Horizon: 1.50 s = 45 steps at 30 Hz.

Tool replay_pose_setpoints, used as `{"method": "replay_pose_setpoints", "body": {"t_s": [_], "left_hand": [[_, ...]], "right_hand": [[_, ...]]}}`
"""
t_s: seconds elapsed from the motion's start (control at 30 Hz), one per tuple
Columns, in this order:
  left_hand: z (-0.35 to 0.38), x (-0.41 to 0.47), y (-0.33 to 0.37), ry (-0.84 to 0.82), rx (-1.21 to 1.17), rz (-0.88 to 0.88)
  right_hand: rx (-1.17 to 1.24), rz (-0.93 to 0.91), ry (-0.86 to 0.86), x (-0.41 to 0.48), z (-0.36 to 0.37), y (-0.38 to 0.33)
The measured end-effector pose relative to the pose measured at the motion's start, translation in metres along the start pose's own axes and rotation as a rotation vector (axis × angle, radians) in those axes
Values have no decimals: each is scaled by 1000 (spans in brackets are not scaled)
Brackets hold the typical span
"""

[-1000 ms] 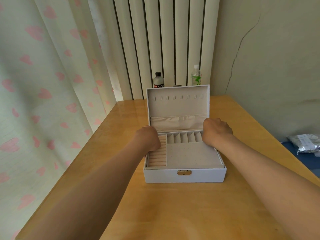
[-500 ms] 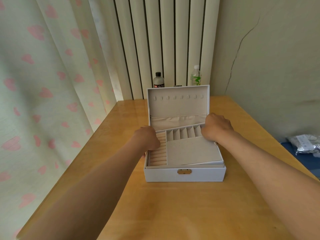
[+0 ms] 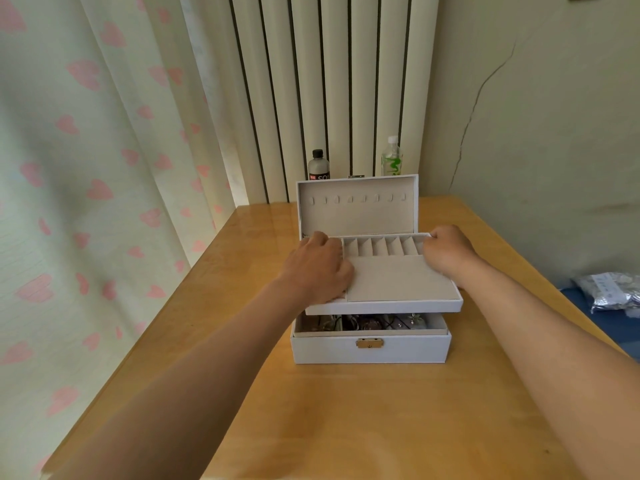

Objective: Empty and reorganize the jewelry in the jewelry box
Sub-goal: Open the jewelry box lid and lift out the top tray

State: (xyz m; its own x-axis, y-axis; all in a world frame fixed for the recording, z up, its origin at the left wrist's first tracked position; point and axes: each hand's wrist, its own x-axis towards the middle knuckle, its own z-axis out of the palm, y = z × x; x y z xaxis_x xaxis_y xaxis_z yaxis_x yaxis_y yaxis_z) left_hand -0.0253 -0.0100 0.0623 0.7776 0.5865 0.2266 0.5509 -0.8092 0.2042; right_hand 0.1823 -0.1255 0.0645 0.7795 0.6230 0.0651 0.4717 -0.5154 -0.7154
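Box: the white rectangular jewelry box [image 3: 370,351] sits on the tan wooden surface [image 3: 346,427], straight below both my hands, its small brass latch [image 3: 369,343] facing me.
Lid: the box's hinged lid [image 3: 358,209] stands open and upright just beyond my knuckles, with a beige lining and a row of small hooks near its top edge.
Tray: the flat beige velvet-lined tray [image 3: 398,282] spans from one hand to the other and is held clear above the box base, roughly level.
Tray contents: between my hands I see a row of narrow, bare slots at the far edge and one broad plain panel nearer me; what lies under my left palm is hidden.
Left hand: my left hand [image 3: 317,271] grips the tray's left end, fingers curled over it.
Right hand: my right hand [image 3: 446,252] grips the tray's far right corner, fingers curled round the rim.
Lower compartment: under the tray, a tangle of dark and silvery jewelry [image 3: 363,323] lies in the box base; single pieces are too small to tell apart.
Beyond my hands: a dark-capped grey bottle [image 3: 319,166] and a clear plastic bottle [image 3: 391,157] stand behind the lid.
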Motion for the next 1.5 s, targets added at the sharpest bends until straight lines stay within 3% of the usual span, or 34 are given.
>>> {"method": "replay_pose_setpoints", "body": {"t_s": [0.2, 0.33, 0.4, 0.73, 1.07, 1.23, 1.5], "left_hand": [[-6, -2, 1, 92, -345, -186], [-13, -7, -3, 69, -873, -472], [-12, -11, -6, 48, -1059, -521], [-9, -36, -43, 157, -1102, -534], [-12, -78, -104, 370, -1217, -717], [-19, -96, -123, 491, -1248, -762], [-9, -131, -168, 639, -1195, -970]], "right_hand": [[103, 39, 17, 1, 3, 9], [168, 38, 41, 0, 6, 5], [203, 22, 41, -1, 7, 1], [388, 15, -67, -11, 24, -20], [525, -22, -496, -54, 46, -64], [497, -70, -517, -66, 66, -88], [229, -209, -451, -71, 91, -104]]}}
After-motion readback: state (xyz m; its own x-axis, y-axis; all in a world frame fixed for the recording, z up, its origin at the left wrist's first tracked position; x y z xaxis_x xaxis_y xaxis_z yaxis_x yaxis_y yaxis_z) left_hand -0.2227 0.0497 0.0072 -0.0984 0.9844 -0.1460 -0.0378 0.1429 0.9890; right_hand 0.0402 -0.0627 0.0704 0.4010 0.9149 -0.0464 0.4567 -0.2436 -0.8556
